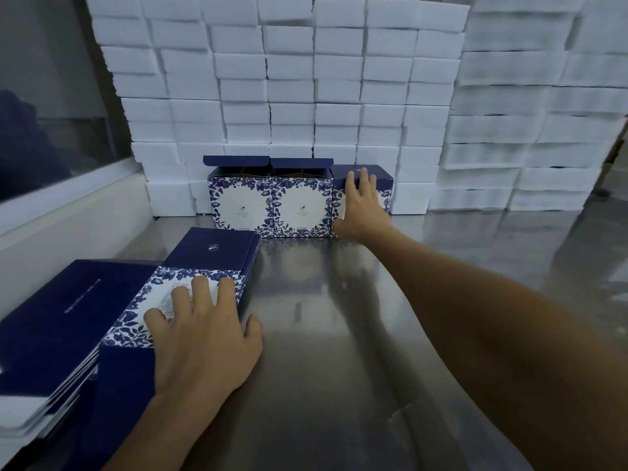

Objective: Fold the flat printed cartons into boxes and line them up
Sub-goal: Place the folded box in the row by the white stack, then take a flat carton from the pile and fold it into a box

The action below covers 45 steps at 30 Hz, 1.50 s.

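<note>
Steel table [339, 334] walled behind by white foam blocks [339, 79], bare metal mid-surface, right hand [362, 202] flat-fingered pressing third folded box [382, 185] beside two open-lidded boxes [272, 202], left hand [204, 338] spread, released, on flat carton stack [190, 277].

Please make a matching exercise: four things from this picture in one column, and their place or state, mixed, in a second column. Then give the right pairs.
1. stack of flat blue printed cartons
2. leftmost folded blue-and-white floral box
3. rightmost folded floral box
4. white foam blocks

A. lid flap standing open
B. piled as a wall behind the row
C. under the left hand
D. touched by the right hand

Pairs: 1-C, 2-A, 3-D, 4-B
</note>
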Available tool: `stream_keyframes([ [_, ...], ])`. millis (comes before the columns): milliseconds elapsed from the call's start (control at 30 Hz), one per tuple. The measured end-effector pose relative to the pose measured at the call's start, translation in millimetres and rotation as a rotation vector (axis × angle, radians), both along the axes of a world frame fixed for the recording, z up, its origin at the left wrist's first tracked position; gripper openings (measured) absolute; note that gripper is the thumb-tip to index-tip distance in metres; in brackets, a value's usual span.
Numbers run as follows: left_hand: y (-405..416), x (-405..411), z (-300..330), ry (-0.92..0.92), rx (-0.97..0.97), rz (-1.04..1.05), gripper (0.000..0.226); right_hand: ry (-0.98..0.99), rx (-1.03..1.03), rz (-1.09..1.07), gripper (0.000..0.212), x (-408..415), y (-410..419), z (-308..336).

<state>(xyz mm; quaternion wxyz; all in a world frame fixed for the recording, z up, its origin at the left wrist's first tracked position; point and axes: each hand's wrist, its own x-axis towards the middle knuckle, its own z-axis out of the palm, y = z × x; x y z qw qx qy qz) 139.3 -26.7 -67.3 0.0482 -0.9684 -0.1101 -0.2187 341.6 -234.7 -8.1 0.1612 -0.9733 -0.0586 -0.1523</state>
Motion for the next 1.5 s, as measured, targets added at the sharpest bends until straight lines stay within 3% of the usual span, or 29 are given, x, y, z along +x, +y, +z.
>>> stream_keyframes([
  [300, 1.5, 2.2, 0.1, 0.014, -0.019, -0.007, 0.054, 0.211, -0.061, 0.177, 0.092, -21.4, 4.0, -17.7],
  [367, 1.7, 1.8, 0.8, 0.019, -0.039, -0.012, 0.053, 0.268, -0.1, 0.195, 0.074, -40.0, 6.3, -36.4],
  [467, 1.7, -0.3, 4.2, 0.007, -0.079, -0.032, 0.05, 0.153, -0.11, 0.143, 0.043, -74.5, 6.0, -61.9],
  [633, 13.6, -3.6, 16.3, -0.029, -0.161, -0.014, 0.047, 0.063, -0.022, 0.12, 0.038, -126.8, -5.2, -70.3],
  [800, 34.7, -11.5, 12.6, 0.123, -0.354, 0.085, 0.079, 0.05, 0.111, 0.078, 0.026, -167.6, -22.1, -68.4],
  [967, 40.9, -11.3, 18.9, 0.068, -0.464, 0.079, 0.084, 0.052, 0.255, 0.041, 0.018, -179.8, -26.6, -64.3],
  [1100, 41.1, -12.7, 19.7, 0.068, -0.473, 0.063, 0.079, 0.064, 0.413, -0.001, 0.012, -179.9, -28.7, -62.3],
  [1200, 39.5, -15.4, 26.3, 0.063, -0.496, 0.044, 0.074, 0.066, 0.532, -0.005, 0.019, -180.1, -30.8, -62.4],
  [1367, 36.0, -19.9, 35.5, 0.064, -0.405, 0.04, 0.069, 0.053, 0.596, -0.013, 0.014, -180.4, -32.5, -61.1],
  [1500, 35.1, -21.9, 40.2, 0.012, -0.459, 0.015, 0.049, 0.056, 0.637, 0.013, 0.013, -183.4, -34.0, -60.2],
])
